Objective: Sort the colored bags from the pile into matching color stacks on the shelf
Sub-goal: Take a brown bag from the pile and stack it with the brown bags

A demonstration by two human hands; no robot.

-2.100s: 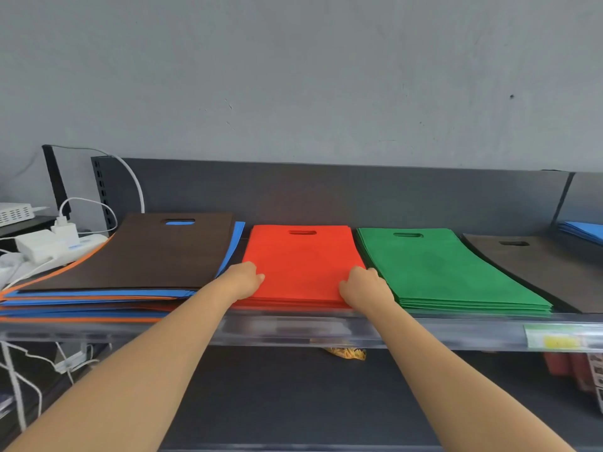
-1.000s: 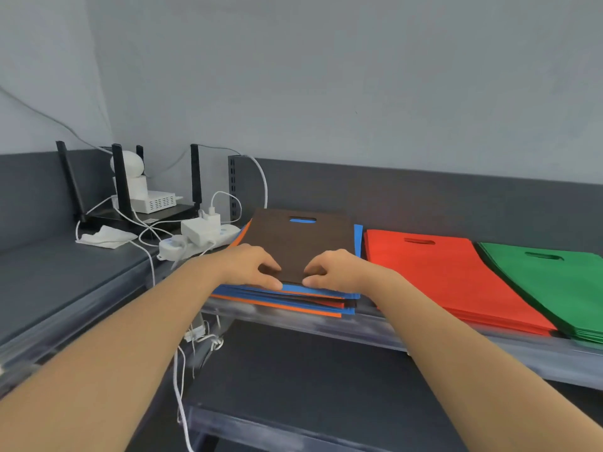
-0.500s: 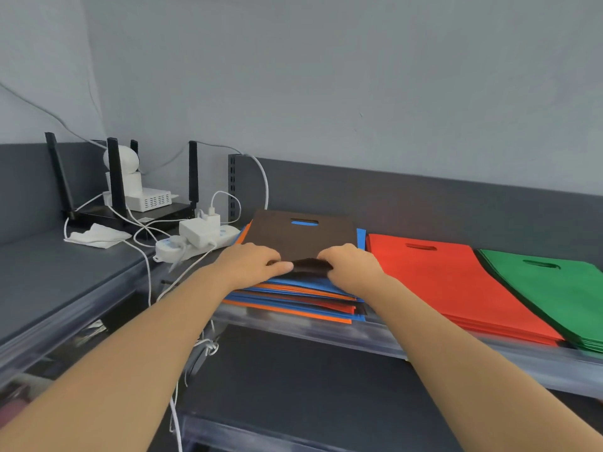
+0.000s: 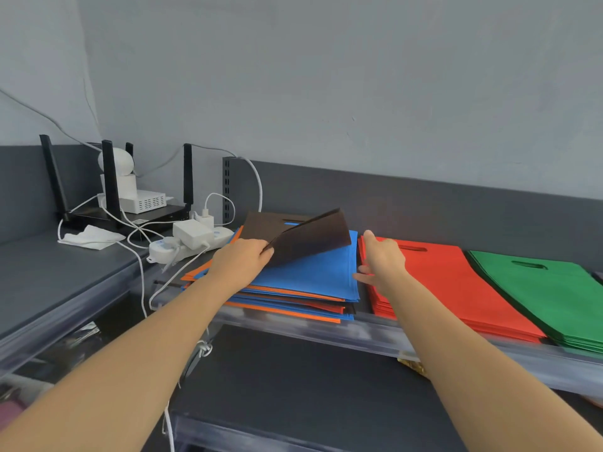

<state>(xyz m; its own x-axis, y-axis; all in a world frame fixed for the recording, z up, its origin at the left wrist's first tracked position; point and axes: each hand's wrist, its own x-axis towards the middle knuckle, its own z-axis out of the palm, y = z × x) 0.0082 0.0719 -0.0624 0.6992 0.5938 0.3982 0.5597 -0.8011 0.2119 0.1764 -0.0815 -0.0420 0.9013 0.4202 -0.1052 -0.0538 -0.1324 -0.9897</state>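
Observation:
A mixed pile of flat bags (image 4: 303,298) lies on the shelf, with blue and orange edges showing. Its top brown bag (image 4: 310,241) is peeled up at the near edge, pinched by my left hand (image 4: 239,262). Under it a blue bag (image 4: 313,272) is exposed. My right hand (image 4: 381,259) hovers with fingers spread at the pile's right edge, beside the red stack (image 4: 450,282). A green stack (image 4: 548,288) lies further right.
A white power strip (image 4: 186,244) with chargers and cables sits left of the pile. Behind it stand a black router (image 4: 111,190), a white box and a crumpled tissue (image 4: 91,236). The shelf has a clear plastic front rail (image 4: 359,334).
My hands left the red stack and moved to the mixed pile. The left hand pinched the brown bag's near edge and lifted it, uncovering the blue bag. The right hand let go and moved right.

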